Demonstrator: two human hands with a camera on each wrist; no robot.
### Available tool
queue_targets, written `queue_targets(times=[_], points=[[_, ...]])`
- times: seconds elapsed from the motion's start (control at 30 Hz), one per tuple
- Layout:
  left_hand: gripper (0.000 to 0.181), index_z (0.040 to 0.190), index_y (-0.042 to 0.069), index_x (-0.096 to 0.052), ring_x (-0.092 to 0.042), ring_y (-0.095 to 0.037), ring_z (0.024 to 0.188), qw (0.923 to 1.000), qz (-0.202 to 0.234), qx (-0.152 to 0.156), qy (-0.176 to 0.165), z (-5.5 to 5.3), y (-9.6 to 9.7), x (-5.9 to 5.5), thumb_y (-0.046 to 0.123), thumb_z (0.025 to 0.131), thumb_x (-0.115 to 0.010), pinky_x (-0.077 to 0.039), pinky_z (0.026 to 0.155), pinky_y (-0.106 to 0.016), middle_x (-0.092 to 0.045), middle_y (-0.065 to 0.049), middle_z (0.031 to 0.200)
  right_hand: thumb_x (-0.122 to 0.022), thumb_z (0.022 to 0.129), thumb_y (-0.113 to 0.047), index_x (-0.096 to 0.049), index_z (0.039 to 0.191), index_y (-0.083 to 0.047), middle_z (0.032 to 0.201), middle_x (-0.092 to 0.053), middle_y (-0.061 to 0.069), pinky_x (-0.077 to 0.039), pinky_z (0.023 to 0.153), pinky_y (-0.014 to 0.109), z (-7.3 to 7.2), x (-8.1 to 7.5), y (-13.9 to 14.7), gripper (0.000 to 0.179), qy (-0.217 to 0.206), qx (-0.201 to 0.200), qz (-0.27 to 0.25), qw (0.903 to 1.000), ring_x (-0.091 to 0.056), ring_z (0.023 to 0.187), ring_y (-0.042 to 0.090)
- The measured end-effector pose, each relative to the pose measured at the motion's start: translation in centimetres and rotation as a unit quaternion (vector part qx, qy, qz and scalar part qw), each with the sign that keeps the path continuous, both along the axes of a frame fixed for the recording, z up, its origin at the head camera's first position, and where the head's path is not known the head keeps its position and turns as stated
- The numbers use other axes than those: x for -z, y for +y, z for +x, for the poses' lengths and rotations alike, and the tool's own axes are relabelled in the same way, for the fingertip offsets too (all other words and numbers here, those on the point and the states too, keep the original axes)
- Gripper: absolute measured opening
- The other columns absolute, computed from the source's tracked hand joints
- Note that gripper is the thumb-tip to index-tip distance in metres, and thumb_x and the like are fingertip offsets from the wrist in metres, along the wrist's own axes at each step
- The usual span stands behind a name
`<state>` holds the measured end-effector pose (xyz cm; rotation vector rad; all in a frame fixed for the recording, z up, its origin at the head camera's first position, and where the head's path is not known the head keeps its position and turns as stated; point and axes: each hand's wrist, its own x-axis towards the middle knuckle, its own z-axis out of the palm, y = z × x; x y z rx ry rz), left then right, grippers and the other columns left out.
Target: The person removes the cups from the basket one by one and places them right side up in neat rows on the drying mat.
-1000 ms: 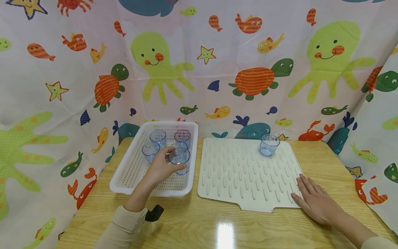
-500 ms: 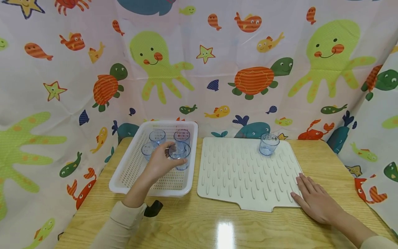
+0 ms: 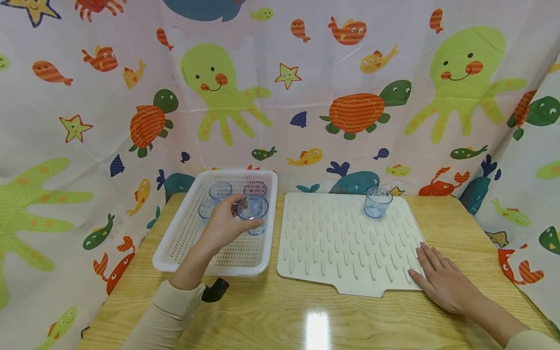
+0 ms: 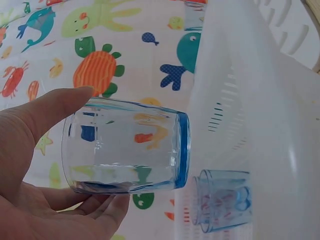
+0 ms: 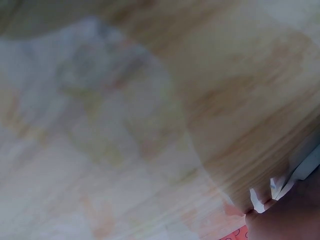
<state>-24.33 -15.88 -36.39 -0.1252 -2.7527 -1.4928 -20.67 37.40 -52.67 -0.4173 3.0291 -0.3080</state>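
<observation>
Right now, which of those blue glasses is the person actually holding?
The front-right glass at the basket, gripped by the left hand. The other glasses in the basket and the lone glass on the white board aren't gripped.

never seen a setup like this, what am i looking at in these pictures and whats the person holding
There is no machine, just a person. The widest picture comes from a camera worn on the head, looking forward and down; the other two come from cameras on the wrists. On the wooden table are a white basket with bluish glasses in it and, to its right, a pale ridged board bearing a single glass. Patterned fabric hangs behind. The bare left hand holds another glass over the basket, seen close up from the left wrist. The right hand rests at the board's right edge; its wrist picture is mostly blurred.
</observation>
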Motion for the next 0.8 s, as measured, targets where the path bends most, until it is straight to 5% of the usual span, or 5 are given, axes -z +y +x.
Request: queue_targets(times=[0.8], points=[[0.086,0.151,0.004,-0.045,-0.050,-0.035,0.137,0.9988,0.018,0.031,0.034,0.1,2.5,-1.5,0.022,0.080,-0.089,-0.044,0.112,-0.048,-0.047,-0.014,0.150,-0.038,0.107,-0.057,-0.022,0.156,0.012,0.163,-0.016,0.035,-0.009,0.117,0.072,0.0,-0.1,0.2,0.087,-0.006,0.000,-0.003,1.0000,-0.015,0.147,0.057]])
